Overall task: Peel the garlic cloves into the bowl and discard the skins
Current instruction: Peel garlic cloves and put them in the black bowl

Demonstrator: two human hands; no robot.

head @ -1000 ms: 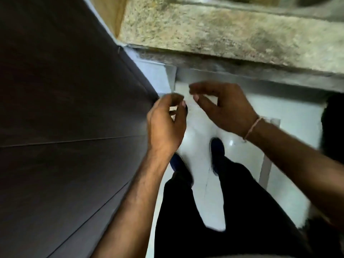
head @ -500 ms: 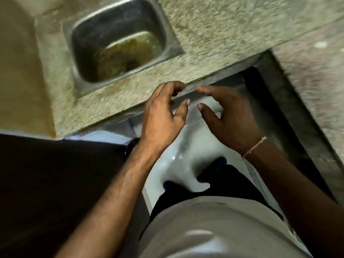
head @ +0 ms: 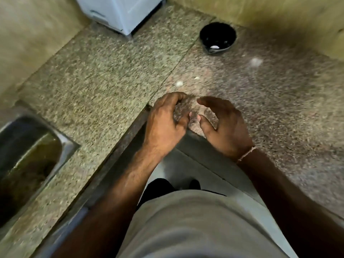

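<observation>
- The left hand [head: 165, 123] and the right hand [head: 225, 127] hover side by side over the near corner of the speckled granite table [head: 111, 75], thumbs almost meeting.
- Both sets of fingers are loosely curled and hold nothing that I can see. The picture is blurred, so a thin scrap of skin between them cannot be ruled out.
- The small round black bowl [head: 218, 38] stands well apart, at the far side of the table near the wall. A white piece, likely a peeled clove [head: 214, 47], lies inside it.
- Two small pale bits [head: 179, 83] rest on the table between the hands and the bowl, and a fainter pale smudge [head: 256, 62] lies further right. Blur hides whether these are cloves or skins.
- The step in hand looks like fetching the next clove. The nearest pale bit is the natural pick.
- To do it well, pinch that bit with the fingertips of one hand and check by feel that it is a clove and not loose skin.
- Then steady it in one hand and tear the skin from its tip with the other thumbnail.
- Peeling close over the bowl lets the clove drop straight in, while the skins stay in the palm for discarding.
- The steel sink [head: 31, 155] at the left stays out of this step.
</observation>
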